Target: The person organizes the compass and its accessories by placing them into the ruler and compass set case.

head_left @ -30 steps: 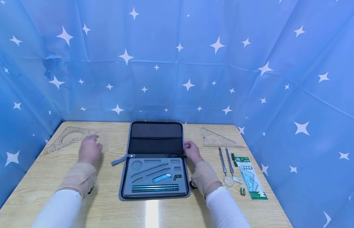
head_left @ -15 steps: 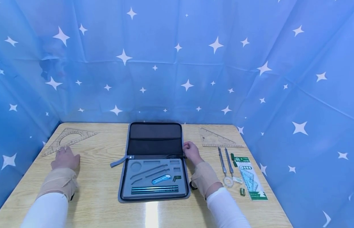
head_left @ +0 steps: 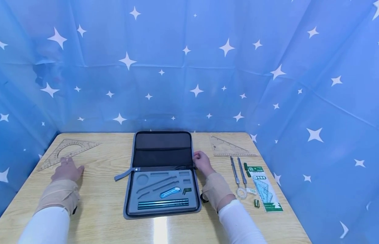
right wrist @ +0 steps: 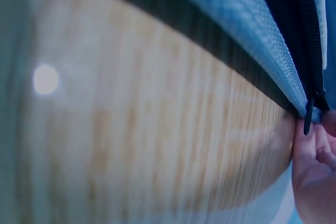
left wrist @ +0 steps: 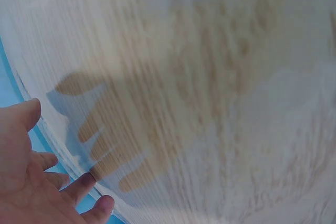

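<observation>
In the head view, my left hand [head_left: 66,170] reaches the lower edge of a clear set square [head_left: 50,160] at the table's far left. Its fingers are spread and fairly straight; the left wrist view shows that hand [left wrist: 31,177] too, palm and fingers above the wood. At the hinge of an open grey zip case [head_left: 193,201], my right hand [head_left: 204,163] pinches the right edge. Close up, its thumb and fingers meet beside a black zip pull [right wrist: 308,116]. Inside the case's foam lie striped dark pencils [head_left: 163,204], a blue utility knife [head_left: 170,192] and a small green piece [head_left: 187,190].
To the right lie another clear set square [head_left: 223,148], two metal compass-like tools [head_left: 234,171], a pale ring [head_left: 241,193], a white eraser [head_left: 251,191], a green sharpener [head_left: 256,203] and a green-white packet [head_left: 267,193]. A grey strap [head_left: 122,175] sticks out left of the case. Blue curtains surround the table.
My left hand has moved left and slightly down, from beside the set square's right tip to its lower edge. The right hand stays at the case. The head view has shifted slightly.
</observation>
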Motion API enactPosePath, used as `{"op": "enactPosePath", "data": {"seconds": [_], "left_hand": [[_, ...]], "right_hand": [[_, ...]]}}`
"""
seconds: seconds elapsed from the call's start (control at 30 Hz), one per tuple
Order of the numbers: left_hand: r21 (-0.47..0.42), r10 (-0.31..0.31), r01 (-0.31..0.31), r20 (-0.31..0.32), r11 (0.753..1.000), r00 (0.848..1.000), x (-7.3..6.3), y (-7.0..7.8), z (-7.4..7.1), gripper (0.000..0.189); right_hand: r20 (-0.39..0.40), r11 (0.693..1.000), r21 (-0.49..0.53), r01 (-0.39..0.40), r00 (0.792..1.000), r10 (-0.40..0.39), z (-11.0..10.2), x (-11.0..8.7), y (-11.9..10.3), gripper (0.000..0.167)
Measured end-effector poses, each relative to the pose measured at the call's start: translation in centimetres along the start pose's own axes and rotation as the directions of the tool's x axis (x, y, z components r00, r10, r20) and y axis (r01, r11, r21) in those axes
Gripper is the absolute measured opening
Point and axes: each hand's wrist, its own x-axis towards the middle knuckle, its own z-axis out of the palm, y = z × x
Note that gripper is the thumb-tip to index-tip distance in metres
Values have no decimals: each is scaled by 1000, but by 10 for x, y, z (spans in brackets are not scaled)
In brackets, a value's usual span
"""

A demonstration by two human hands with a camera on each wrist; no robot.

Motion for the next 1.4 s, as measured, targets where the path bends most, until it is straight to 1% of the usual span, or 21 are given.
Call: {"op": "enactPosePath", "data": {"seconds": [0.23, 0.5, 0.63, 0.73, 0.87, 0.97, 1.03, 1.13, 1.27, 1.33, 1.4], "left_hand": [[6, 12, -12, -7, 1000, 1000, -3, -6, -2, 83], [25, 1, 0, -25, 1000, 1000, -7, -7, 3, 84], [29, -10, 10, -11, 1000, 1000, -9, -8, 2, 86], [33, -14, 14, 11, 999, 1000, -10, -9, -1, 89], [39, -16, 15, 40, 999, 999, -8, -10, -3, 89], [42, -17, 16, 41, 999, 999, -7, -9, -3, 89], [43, -15, 14, 29, 999, 999, -7, -8, -2, 89], [53, 0, 0, -7, 999, 1000, -6, -7, 1, 84], [83, 57, -52, -51, 995, 997, -5, -4, 2, 71], [94, 83, -77, -56, 993, 995, -5, -1, 1, 65], [94, 101, -96, -45, 991, 994, -6, 4, -2, 62]], "right_hand": [[8, 1000, -1, 22, 1000, -22, 1, -3, 1, 20], [28, 999, 41, 6, 1000, -7, -1, -4, -1, 23], [37, 998, 69, 9, 999, -11, 0, -6, -1, 21], [36, 997, 77, 7, 999, -10, 1, -6, -2, 20], [30, 997, 80, 13, 999, -16, 2, -5, -2, 23], [28, 997, 78, 17, 999, -20, 3, -4, -2, 24], [30, 997, 81, 9, 999, -11, 3, -4, -2, 23], [35, 997, 83, 5, 999, -8, 2, -3, -1, 19], [44, 996, 86, -4, 999, 0, 0, -2, -1, 18], [47, 997, 80, -10, 999, 6, -1, -3, -2, 19], [49, 997, 74, -18, 999, 14, -2, -3, -2, 19]]}}
